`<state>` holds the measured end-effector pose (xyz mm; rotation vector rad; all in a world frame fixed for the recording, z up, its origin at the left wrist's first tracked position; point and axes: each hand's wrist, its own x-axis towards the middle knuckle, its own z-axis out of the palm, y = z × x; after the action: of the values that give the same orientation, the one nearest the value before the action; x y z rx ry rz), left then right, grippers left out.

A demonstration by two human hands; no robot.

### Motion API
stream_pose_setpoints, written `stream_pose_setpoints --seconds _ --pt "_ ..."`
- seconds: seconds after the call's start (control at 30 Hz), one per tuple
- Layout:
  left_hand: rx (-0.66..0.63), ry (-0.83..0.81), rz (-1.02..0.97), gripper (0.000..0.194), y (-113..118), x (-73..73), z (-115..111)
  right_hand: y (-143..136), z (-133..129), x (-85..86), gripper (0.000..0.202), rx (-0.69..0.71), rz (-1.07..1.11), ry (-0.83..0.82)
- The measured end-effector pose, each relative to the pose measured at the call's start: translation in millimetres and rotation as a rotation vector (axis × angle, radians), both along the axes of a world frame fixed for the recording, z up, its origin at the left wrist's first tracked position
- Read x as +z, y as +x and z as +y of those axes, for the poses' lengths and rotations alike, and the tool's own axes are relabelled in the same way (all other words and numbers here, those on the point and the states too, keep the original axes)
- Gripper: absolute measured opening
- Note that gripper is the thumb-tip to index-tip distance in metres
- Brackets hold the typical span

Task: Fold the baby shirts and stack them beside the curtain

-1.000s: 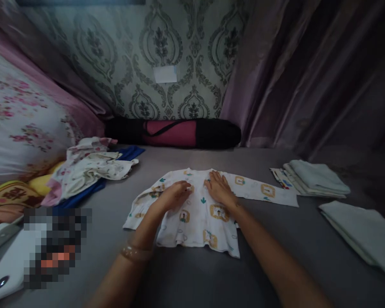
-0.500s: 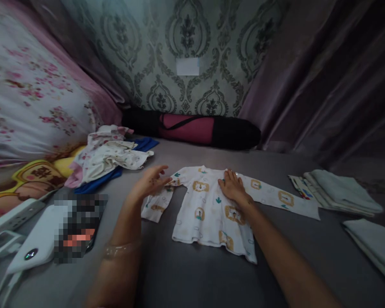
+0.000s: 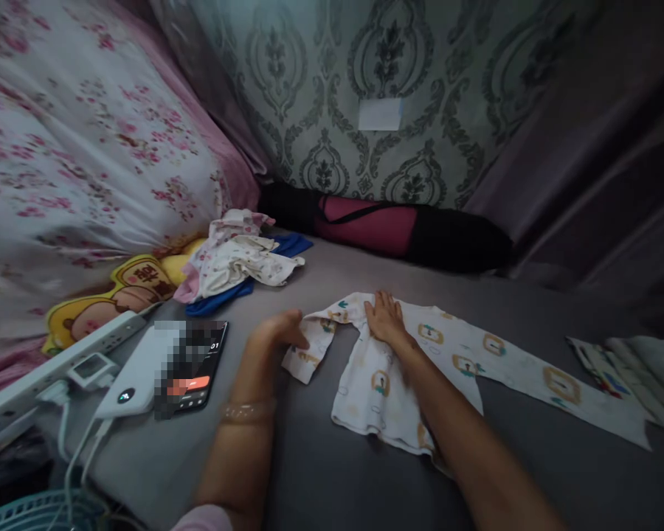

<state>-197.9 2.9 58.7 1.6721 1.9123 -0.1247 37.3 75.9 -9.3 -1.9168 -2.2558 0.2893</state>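
Observation:
A small white long-sleeved shirt (image 3: 359,391) with yellow lion faces and green leaf prints lies spread on the grey bed surface. My left hand (image 3: 279,330) is closed on the outer edge of its left sleeve, which bends down toward me; part of the grip is hidden behind the hand. My right hand (image 3: 384,317) rests flat on the shirt near the left shoulder, fingers stretched out. The other sleeve reaches straight out to the right.
Crumpled clothes (image 3: 237,258) lie at the back left, near a yellow cushion (image 3: 138,284). A power strip (image 3: 113,335), white power bank (image 3: 133,383) and phone (image 3: 213,358) are on the left. Folded cloths (image 3: 647,369) sit at the right; a long black-and-pink bag (image 3: 370,225) lies along the wall.
My right hand has moved from the shirt's right shoulder side to its left. My left hand has closed on the left sleeve. The view has turned left.

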Motion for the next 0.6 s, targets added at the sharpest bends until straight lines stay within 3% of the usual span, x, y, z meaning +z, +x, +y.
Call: stream_pose_setpoints --seconds 0.03,0.1,0.23,0.3,0.37,0.5,0.6 --pt "0.014 0.004 0.007 0.031 -1.3 0.4 -0.2 -0.1 0.4 -2.7 0.061 -0.006 0.0 0.014" --pt "0.101 0.165 0.029 0.02 -3.7 4.3 -1.1 0.9 0.3 -7.0 0.062 -0.006 -0.001 0.036" --pt "0.463 0.792 0.157 0.026 -3.8 13.8 -1.4 1.6 -1.6 -11.4 0.063 0.0 -0.015 0.075" --pt "0.578 0.933 0.182 0.028 -3.5 10.4 0.6 0.9 -2.3 -12.7 0.062 0.006 -0.022 0.106" --pt "0.616 0.927 0.164 0.031 -6.0 -0.9 3.5 0.3 -2.8 -13.8 0.062 0.008 -0.03 0.129" --pt "0.584 0.697 0.135 0.036 -22.3 -29.8 8.8 0.0 -3.0 -15.2 0.062 0.006 -0.046 0.128" --pt "0.495 0.598 0.088 0.035 -37.5 -36.0 11.2 -0.1 -3.2 -15.0 0.062 0.006 -0.053 0.132"
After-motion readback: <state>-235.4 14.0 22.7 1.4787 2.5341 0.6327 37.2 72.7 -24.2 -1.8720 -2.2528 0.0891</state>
